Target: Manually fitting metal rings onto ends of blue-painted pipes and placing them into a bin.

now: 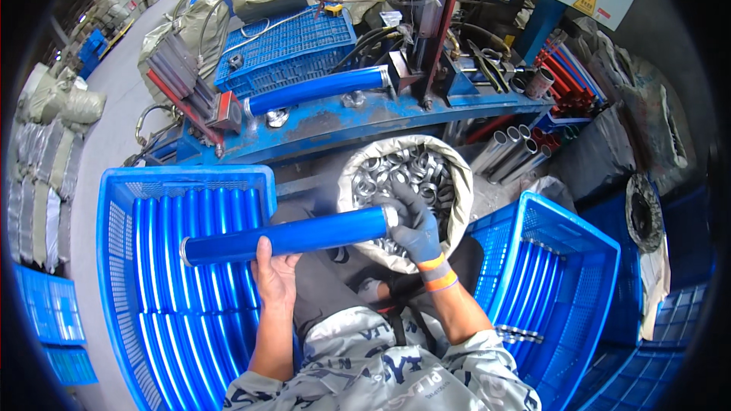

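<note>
A shiny blue tube lies across my lap area, its right end slightly higher than its left. My bare left hand grips it from below near the middle, thumb up along its near side. My right hand, in a grey glove with an orange cuff, closes at the tube's right end around a silvery metal ring; part of the grip is hidden. Another metal ring sits on the left end. Beneath the right hand stands a white sack full of loose metal rings.
At left, a blue crate holds rows of blue tubes; another crate at right holds more. Ahead, a blue machine bench carries a clamped blue tube. Bare metal tubes lie beside it.
</note>
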`<state>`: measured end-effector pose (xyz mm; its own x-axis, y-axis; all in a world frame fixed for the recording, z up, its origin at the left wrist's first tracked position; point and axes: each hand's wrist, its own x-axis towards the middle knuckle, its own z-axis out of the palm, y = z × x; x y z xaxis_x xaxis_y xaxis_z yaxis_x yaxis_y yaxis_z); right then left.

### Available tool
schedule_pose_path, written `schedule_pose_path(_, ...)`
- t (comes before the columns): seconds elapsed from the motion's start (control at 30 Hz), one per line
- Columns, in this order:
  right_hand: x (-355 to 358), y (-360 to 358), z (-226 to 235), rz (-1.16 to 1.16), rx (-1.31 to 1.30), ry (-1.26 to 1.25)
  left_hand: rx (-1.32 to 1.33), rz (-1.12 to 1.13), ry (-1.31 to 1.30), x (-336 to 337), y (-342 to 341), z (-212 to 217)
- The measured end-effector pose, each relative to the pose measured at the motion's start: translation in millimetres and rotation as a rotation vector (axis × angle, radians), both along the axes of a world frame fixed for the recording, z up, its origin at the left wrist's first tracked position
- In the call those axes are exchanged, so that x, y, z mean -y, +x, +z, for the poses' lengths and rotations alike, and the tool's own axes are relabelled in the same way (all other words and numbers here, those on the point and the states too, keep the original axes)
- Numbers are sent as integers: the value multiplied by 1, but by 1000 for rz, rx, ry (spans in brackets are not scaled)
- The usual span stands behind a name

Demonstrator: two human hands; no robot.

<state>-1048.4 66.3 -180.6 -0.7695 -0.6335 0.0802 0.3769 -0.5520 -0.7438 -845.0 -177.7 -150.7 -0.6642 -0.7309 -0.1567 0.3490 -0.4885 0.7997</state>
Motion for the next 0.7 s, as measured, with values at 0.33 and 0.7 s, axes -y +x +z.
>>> schedule_pose_path(0.33,30,-11,16,-63,-89,422,51,57,-28,23,-18,-19)
schedule_pose_path(0.7,245,-216,53,-311,-1167,907,-111,105,175,98,3,-1)
